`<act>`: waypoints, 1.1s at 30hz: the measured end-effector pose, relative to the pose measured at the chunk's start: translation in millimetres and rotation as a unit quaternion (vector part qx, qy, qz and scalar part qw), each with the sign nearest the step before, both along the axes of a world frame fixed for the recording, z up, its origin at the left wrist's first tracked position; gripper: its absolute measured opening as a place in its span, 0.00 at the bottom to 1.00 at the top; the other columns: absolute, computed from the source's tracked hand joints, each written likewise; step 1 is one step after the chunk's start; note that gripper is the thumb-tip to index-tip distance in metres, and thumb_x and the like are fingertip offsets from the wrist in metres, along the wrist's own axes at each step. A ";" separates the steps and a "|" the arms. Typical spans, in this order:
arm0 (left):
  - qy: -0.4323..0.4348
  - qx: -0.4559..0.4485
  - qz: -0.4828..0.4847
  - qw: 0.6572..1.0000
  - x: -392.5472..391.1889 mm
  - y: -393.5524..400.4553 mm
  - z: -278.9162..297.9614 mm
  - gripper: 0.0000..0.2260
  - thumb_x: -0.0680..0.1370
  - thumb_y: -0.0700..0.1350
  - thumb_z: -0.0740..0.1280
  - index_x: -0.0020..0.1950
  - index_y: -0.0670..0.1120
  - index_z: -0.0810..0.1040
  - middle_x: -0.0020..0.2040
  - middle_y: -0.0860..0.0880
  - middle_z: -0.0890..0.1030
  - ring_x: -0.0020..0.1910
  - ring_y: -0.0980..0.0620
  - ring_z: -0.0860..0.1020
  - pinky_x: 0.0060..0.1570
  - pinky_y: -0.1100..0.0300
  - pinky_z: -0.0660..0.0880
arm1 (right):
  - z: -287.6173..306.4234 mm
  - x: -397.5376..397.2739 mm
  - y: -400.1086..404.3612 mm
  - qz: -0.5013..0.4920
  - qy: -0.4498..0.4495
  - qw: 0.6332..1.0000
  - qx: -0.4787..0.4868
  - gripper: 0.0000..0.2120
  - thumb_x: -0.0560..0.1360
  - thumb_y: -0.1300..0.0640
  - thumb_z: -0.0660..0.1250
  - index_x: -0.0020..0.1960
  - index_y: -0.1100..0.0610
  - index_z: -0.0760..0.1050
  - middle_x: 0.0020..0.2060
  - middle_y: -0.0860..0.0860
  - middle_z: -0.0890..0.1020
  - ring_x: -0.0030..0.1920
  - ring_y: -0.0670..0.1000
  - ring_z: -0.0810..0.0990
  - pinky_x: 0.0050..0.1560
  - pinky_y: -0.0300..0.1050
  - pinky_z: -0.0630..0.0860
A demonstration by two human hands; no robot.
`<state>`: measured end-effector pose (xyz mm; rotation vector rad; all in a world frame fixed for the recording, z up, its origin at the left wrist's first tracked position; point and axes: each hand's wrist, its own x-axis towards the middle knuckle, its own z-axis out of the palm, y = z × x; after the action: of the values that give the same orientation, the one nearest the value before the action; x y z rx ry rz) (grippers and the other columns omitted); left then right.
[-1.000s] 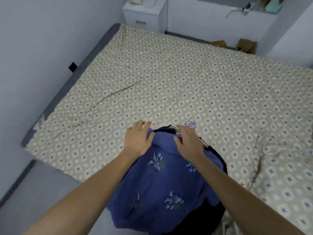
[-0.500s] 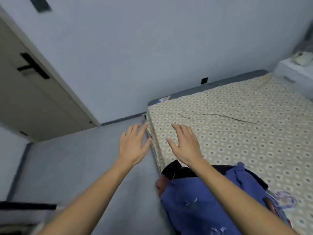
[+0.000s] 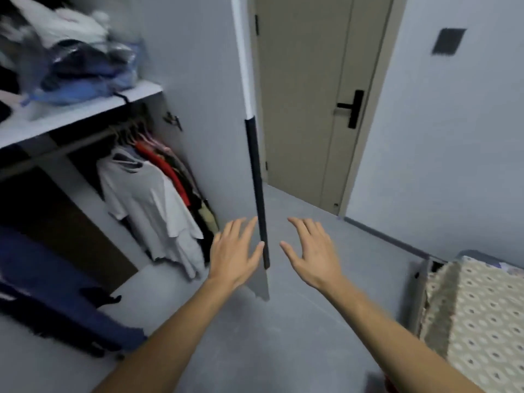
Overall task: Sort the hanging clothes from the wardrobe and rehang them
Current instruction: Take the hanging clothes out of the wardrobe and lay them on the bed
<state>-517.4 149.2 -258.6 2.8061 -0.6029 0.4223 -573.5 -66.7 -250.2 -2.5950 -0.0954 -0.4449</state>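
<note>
The open wardrobe (image 3: 198, 80) fills the left of the view. On its rail (image 3: 85, 144) hang several garments on hangers: a white T-shirt (image 3: 153, 205) in front, a red garment (image 3: 167, 168) behind it, then darker ones. My left hand (image 3: 234, 252) and my right hand (image 3: 313, 252) are stretched out in front of me, fingers spread, holding nothing. Both hover above the floor, one on each side of the wardrobe door's dark edge (image 3: 258, 194). The left hand is just right of the hanging clothes.
A shelf (image 3: 85, 109) above the rail carries bagged, folded clothes (image 3: 73, 58). Dark blue fabric (image 3: 56, 307) lies at the lower left. A closed beige room door (image 3: 312, 95) stands ahead. The bed's corner with the patterned cover (image 3: 476, 321) is at the lower right.
My view has swung left from the bed and the blue garment lying there to the wardrobe. Both hands let go of the blue garment and are now held out with nothing in them.
</note>
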 end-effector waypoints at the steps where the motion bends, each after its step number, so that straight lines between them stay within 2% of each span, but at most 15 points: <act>1: 0.001 -0.004 0.027 1.000 3.4 25.0 3.0 0.29 0.83 0.62 0.57 0.81 0.52 0.65 0.73 0.48 0.73 0.72 0.45 0.70 0.64 0.46 0.73 | 1.7 13.1 23.8 0.026 0.003 1.000 -0.002 0.29 0.83 0.35 0.56 0.77 0.51 0.66 0.65 0.49 0.75 0.64 0.54 0.74 0.62 0.53 0.74; 4: 0.011 -0.030 0.094 0.995 16.0 90.2 8.1 0.29 0.82 0.63 0.54 0.81 0.52 0.65 0.73 0.49 0.73 0.72 0.46 0.69 0.65 0.45 0.72 | 3.6 49.2 83.7 0.089 0.007 0.996 -0.005 0.29 0.83 0.35 0.55 0.77 0.51 0.66 0.65 0.48 0.75 0.65 0.54 0.74 0.62 0.53 0.74; 7: 0.009 -0.041 0.154 0.987 34.3 141.4 8.0 0.28 0.82 0.62 0.55 0.81 0.52 0.66 0.72 0.49 0.74 0.70 0.46 0.71 0.62 0.46 0.73 | 1.8 85.6 129.0 0.128 0.011 0.992 -0.018 0.29 0.83 0.34 0.55 0.76 0.51 0.67 0.63 0.49 0.75 0.63 0.54 0.74 0.59 0.55 0.75; 10: 0.010 -0.031 0.191 0.981 58.9 180.2 1.9 0.27 0.83 0.62 0.57 0.80 0.52 0.65 0.70 0.49 0.75 0.67 0.46 0.73 0.59 0.47 0.75 | -1.7 125.4 163.7 0.165 0.016 0.986 -0.024 0.28 0.82 0.34 0.53 0.74 0.51 0.68 0.62 0.49 0.75 0.61 0.55 0.74 0.57 0.55 0.75; 13: 0.002 -0.027 0.218 0.976 91.5 211.1 -3.1 0.28 0.83 0.63 0.56 0.80 0.51 0.66 0.68 0.48 0.76 0.65 0.46 0.74 0.56 0.48 0.77 | -3.2 177.0 194.0 0.201 0.019 0.979 -0.013 0.29 0.82 0.34 0.53 0.76 0.50 0.67 0.65 0.48 0.75 0.63 0.53 0.73 0.59 0.53 0.75; 18: 0.019 -0.036 0.268 0.962 148.4 247.3 -1.9 0.28 0.83 0.63 0.54 0.80 0.52 0.63 0.70 0.48 0.74 0.68 0.46 0.72 0.58 0.45 0.77 | -4.8 265.3 231.3 0.244 0.022 0.969 -0.003 0.28 0.83 0.38 0.57 0.77 0.52 0.66 0.66 0.48 0.75 0.65 0.53 0.72 0.62 0.53 0.75; 29: 0.045 -0.061 0.310 0.948 264.5 289.0 -4.7 0.31 0.82 0.66 0.50 0.81 0.51 0.63 0.73 0.47 0.73 0.70 0.46 0.72 0.63 0.44 0.75 | -9.7 400.6 290.5 0.267 0.025 0.963 -0.015 0.24 0.83 0.41 0.60 0.75 0.51 0.67 0.66 0.50 0.76 0.66 0.53 0.73 0.61 0.57 0.78; 33: 0.049 -0.071 0.289 0.953 319.2 309.8 -16.8 0.31 0.83 0.65 0.56 0.82 0.51 0.61 0.74 0.47 0.71 0.72 0.46 0.70 0.65 0.45 0.74 | -15.5 440.0 314.9 0.247 0.020 0.968 -0.025 0.23 0.84 0.42 0.60 0.75 0.52 0.68 0.68 0.52 0.77 0.67 0.55 0.73 0.63 0.56 0.77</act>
<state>-198.2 459.0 -275.4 2.7956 0.2788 0.4019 -133.4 248.2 -265.7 -2.5031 -0.7267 -0.2059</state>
